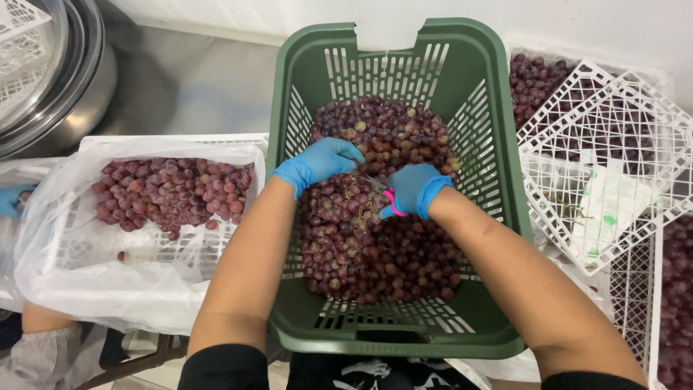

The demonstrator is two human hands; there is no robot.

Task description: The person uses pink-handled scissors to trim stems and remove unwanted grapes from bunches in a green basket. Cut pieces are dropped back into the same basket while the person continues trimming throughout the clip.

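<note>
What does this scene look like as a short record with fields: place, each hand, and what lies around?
place: green slatted basket heaped with red grapes
left hand: blue glove, resting on the grapes
right hand: blue glove, grip closed on pink-handled scissors
left side: white crate lined with a plastic bag, more grapes inside
right side: empty white crates over grapes
far left: metal bowls

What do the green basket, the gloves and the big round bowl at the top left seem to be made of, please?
Green basket: moulded plastic, matte, with slotted walls. Gloves on the left hand and right hand: thin blue rubbery material, probably nitrile, clinging and creased. Bowl: metal, likely stainless steel, with a grey reflective sheen.
</note>
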